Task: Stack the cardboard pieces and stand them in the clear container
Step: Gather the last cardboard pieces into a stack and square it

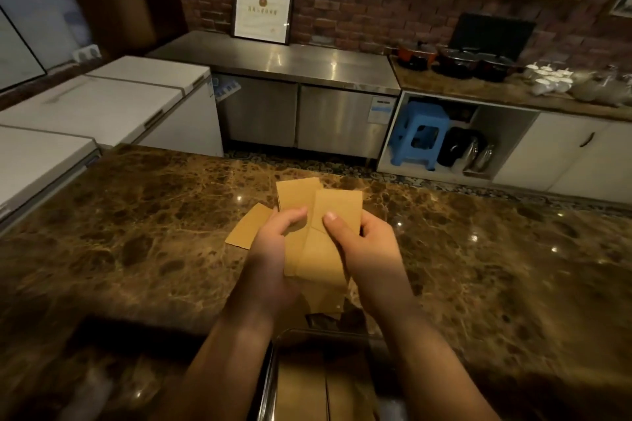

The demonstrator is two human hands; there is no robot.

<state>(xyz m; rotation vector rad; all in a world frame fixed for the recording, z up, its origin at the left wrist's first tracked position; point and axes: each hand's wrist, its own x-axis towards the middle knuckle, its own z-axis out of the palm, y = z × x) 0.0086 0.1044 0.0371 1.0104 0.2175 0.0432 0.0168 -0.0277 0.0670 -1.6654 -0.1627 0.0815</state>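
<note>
Several brown cardboard pieces are held fanned out above the marble counter. My left hand grips them from the left, thumb on top. My right hand grips them from the right, its thumb pressing on the front piece. One cardboard piece sticks out to the left behind my left hand; whether it lies on the counter or is held I cannot tell. The clear container stands at the near edge below my wrists, with cardboard pieces standing inside it.
White chest freezers stand on the left. A steel cabinet is beyond the counter, with a framed certificate on it. At the back right, a blue stool sits under a shelf with pots and white cups.
</note>
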